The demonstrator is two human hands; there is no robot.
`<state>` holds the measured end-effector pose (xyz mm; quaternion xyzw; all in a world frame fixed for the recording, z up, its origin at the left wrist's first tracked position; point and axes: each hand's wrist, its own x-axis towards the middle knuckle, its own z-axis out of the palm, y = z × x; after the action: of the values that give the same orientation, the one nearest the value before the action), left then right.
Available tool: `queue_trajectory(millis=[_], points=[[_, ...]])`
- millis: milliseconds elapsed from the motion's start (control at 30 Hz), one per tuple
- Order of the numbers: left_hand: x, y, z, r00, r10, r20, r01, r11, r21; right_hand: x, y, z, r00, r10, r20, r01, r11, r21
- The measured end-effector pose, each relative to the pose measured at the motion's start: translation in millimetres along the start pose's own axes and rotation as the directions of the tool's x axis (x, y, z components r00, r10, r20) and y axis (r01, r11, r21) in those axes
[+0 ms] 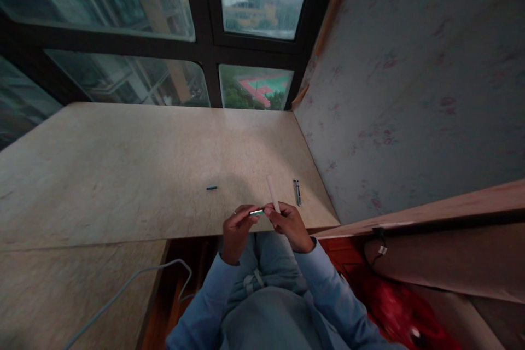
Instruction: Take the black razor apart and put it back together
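Observation:
Both my hands meet at the near edge of a pale wooden desk [143, 169]. My left hand [237, 229] pinches one end of a small thin metallic piece [256, 211]. My right hand [289, 223] pinches its other end and also holds a slim white pen-like stick [273, 192] that points up and away from me. A small dark cap-like piece [211, 187] lies on the desk to the left of my hands. To the right, near the wall, lies a short metallic clip-like part [297, 191].
A wallpapered wall [410, 93] closes off the desk's right side. Dark-framed windows [205, 49] stand behind the desk. A grey cable [135, 279] hangs off the desk's near edge at the left. Red items [394, 306] lie on the floor at my right.

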<state>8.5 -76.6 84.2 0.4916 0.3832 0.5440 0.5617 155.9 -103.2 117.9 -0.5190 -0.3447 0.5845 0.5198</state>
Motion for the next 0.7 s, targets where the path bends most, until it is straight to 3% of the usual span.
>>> queue_trajectory(millis=[167,267,367,467,700], points=[[-1.1,0.3,3.7,0.998,-0.048,0.030,0.049,0.998,-0.040,0.7,2.7,-2.3,0.997,0.060,0.045,-0.067,0.983,0.170],[0.1,-0.6,3.5,0.983,-0.154,0.100,0.175,0.951,-0.256,3.1,3.1,-2.2,0.997,0.055,0.047,-0.064,0.977,0.203],[3.5,-2.1,1.9,0.918,-0.297,0.264,0.394,0.769,-0.504,4.4,1.0,-2.0,0.998,0.053,0.035,-0.058,0.980,0.189],[6.8,-4.6,0.5,0.828,-0.352,0.436,0.554,0.625,-0.549,4.4,-2.0,-1.9,0.999,0.044,0.024,-0.047,0.988,0.146],[8.9,-12.5,-2.5,0.752,-0.351,0.557,0.643,0.575,-0.505,2.0,-8.0,-0.8,1.000,0.008,0.003,-0.008,1.000,0.030]])
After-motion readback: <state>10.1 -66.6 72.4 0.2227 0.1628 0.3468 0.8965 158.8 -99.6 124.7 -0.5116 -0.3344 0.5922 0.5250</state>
